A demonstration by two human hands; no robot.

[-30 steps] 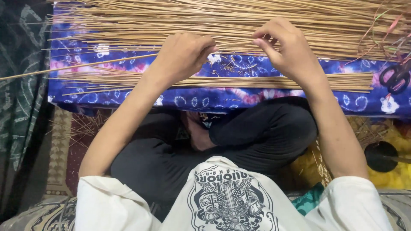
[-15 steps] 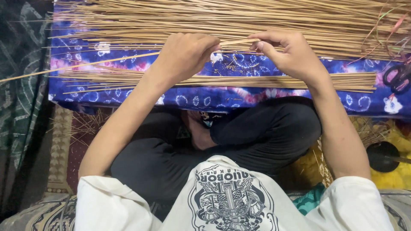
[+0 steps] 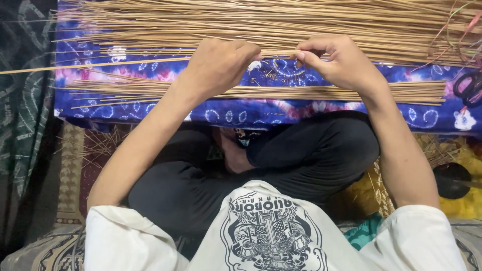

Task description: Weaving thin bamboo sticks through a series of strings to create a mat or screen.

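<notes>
My left hand [image 3: 218, 65] and my right hand [image 3: 339, 60] are both pinched on one thin tan stick [image 3: 100, 64] that runs out to the left across a blue tie-dye cloth [image 3: 251, 108]. A short stretch of the stick spans the gap between my fingertips. Behind my hands lies a big heap of tan sticks [image 3: 251, 25]. In front of them, on the cloth, rests a smaller neat bundle of sticks [image 3: 281, 93].
I sit cross-legged in black trousers and a white printed shirt. Black-handled scissors [image 3: 469, 88] lie on the cloth at the far right. A dark round object [image 3: 452, 180] sits on yellow fabric at the right. Patterned mats and loose stick scraps cover the floor at the left.
My right hand has moved left and down toward my left hand and closed its fingertips on the stick. The view has shifted slightly.
</notes>
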